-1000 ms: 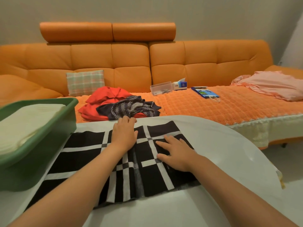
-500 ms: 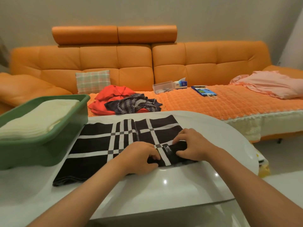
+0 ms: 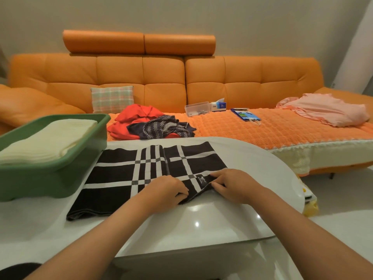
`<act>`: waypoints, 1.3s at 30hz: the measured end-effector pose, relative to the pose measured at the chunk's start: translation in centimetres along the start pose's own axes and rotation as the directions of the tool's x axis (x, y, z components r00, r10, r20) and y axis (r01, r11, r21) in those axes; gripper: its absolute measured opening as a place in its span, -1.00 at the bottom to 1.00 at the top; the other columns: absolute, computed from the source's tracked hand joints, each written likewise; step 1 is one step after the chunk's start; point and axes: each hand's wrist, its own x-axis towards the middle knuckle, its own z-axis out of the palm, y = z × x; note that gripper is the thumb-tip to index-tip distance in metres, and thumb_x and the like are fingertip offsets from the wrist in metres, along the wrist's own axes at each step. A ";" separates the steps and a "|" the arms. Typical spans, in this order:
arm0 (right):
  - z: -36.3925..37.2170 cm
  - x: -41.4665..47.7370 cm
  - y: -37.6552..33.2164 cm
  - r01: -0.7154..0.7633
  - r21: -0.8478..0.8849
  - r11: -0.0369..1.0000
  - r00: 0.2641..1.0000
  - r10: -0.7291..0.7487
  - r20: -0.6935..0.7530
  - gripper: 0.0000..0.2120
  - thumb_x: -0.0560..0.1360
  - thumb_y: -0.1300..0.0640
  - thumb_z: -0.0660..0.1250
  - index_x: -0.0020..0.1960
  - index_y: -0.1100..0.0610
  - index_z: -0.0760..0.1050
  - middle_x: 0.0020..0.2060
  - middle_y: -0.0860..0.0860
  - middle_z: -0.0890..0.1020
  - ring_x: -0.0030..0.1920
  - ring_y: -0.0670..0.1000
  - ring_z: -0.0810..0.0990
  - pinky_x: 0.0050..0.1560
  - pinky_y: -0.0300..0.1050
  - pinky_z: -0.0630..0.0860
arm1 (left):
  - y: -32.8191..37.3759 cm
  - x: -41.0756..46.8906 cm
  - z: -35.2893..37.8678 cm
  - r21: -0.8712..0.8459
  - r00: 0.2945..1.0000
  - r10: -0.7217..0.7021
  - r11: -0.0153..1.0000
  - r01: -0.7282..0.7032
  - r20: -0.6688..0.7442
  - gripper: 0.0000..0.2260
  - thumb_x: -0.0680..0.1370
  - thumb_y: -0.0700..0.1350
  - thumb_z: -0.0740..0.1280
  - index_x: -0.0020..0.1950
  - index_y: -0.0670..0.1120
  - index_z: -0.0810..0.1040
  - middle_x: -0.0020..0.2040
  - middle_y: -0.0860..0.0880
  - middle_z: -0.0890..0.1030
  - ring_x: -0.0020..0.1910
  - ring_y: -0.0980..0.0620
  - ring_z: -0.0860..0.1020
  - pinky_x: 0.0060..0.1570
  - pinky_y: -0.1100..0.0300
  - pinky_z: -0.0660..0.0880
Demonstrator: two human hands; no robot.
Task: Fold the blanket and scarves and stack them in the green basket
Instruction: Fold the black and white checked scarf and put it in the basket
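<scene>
Both hands pinch the checked scarf's near right corner: left hand, right hand; scarf flat mid-counter beside green basket. Risk: glossy counter lets layers slide, skewing fold.

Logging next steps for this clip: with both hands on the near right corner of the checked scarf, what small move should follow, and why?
Probably carry that pinched end leftward over the rest. The left hand and right hand grip the right end of the black-and-white scarf, which lies long and flat on the white table, too long for the green basket.
</scene>
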 end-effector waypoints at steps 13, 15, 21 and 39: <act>-0.7 -1.1 -0.6 0.042 -0.037 0.998 0.992 -0.046 -0.115 -0.66 0.52 0.23 0.30 0.22 -0.06 0.59 0.18 -0.15 0.60 0.17 -0.05 0.56 0.06 -0.26 0.46 | -1.3 -1.5 -0.8 0.109 0.977 0.128 0.988 -0.110 -0.171 -0.79 0.63 -0.04 0.24 0.15 0.03 0.65 -0.03 0.09 0.63 -0.06 0.14 0.53 0.01 0.20 0.54; -0.1 -1.3 0.0 0.024 -0.041 0.999 0.998 -0.026 -0.063 -0.59 0.50 0.28 0.31 0.25 -0.08 0.59 0.25 -0.15 0.56 0.23 -0.07 0.52 0.14 -0.28 0.41 | -1.9 -1.9 -0.8 0.123 0.995 0.099 0.988 -0.095 -0.030 -0.81 0.62 -0.02 0.23 0.09 0.08 0.63 -0.03 0.14 0.57 -0.04 0.16 0.46 0.04 0.23 0.48; -0.5 -2.2 -0.2 -0.052 0.184 0.982 0.998 0.059 -0.032 -0.83 0.48 0.03 0.31 -0.08 -0.08 0.68 -0.06 -0.18 0.58 -0.10 -0.09 0.57 -0.11 -0.26 0.50 | -1.6 -1.3 -0.3 0.147 0.999 0.000 0.989 0.007 -0.045 -0.56 0.57 0.22 0.03 -0.24 0.03 0.57 -0.20 0.11 0.53 -0.16 0.13 0.43 -0.01 0.23 0.38; 2.1 4.7 1.3 -0.180 0.057 0.982 0.959 0.188 -0.211 -0.68 0.62 -0.14 0.10 0.28 -0.12 0.49 0.16 -0.05 0.51 0.16 -0.02 0.44 0.12 -0.10 0.43 | -4.8 9.5 0.1 0.202 0.967 -0.248 0.945 0.256 -0.064 -0.65 0.64 0.04 0.00 0.02 -0.04 0.55 0.04 -0.02 0.54 0.00 0.02 0.47 0.22 -0.01 0.40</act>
